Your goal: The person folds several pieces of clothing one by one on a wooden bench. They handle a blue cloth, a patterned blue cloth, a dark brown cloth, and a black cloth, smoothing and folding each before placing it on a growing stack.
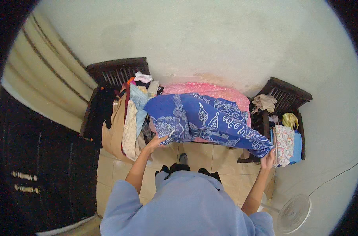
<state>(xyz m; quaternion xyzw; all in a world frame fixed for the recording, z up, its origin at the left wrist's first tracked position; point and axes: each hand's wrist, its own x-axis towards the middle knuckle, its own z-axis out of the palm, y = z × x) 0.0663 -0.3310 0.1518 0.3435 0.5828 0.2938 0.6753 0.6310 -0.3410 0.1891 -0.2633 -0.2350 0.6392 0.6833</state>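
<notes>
A blue cloth with white leaf and swirl patterns (208, 118) stretches between my two hands, partly spread over a pink patterned cloth (196, 87). My left hand (156, 143) grips its lower left edge. On the other side, my right hand (268, 160) holds the right-hand corner, close to a stack of folded cloth. What supports the pink cloth is mostly hidden beneath the fabrics. The blue cloth sags in folds between the hands.
Heaped clothes (134, 112) lie on a dark wooden chair (117, 66) at left. At right, another slatted wooden chair (291, 91) bears a folded floral cloth (283, 144) and a crumpled beige cloth (264, 102). A fan (294, 213) stands lower right; a curtain (52, 65) hangs left.
</notes>
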